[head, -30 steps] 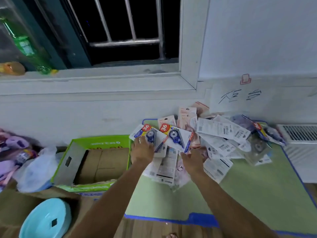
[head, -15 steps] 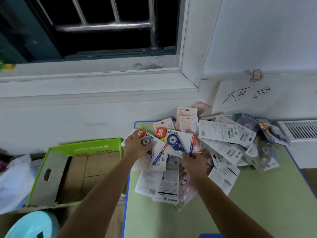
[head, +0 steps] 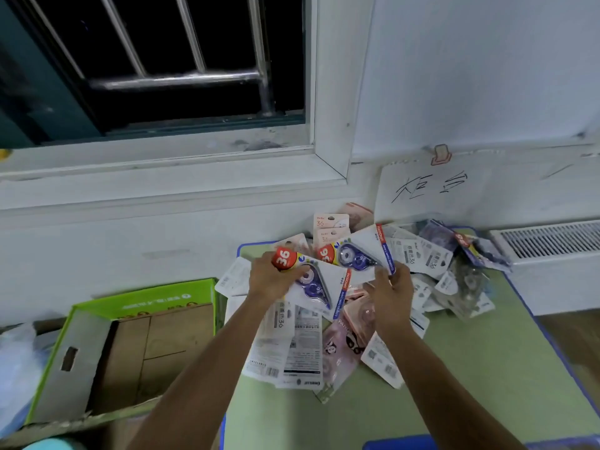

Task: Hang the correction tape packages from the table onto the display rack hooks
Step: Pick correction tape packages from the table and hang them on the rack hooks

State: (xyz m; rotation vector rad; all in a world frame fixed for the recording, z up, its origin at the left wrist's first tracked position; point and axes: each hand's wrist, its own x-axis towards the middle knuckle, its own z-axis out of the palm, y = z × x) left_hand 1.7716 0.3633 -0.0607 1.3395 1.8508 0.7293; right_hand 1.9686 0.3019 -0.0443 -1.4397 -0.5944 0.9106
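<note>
Green carton (head: 136,303): open, left of the bench (head: 487,368), contents not in reach of either hand

Left hand (head: 271,280): your fingers are clamped on a blue "36" package (head: 311,284), now raised off the pile and tilted; half a second ago it lay lower, close on the heap

Right hand (head: 391,292): fingers pinch the edge of a second blue package (head: 354,254), likewise lifted higher than before

Pile (head: 431,264): the remaining packages stay on the bench against the wall

Status: two items picked, none hung; no rack hooks in view, so you have yet to carry them there
</note>
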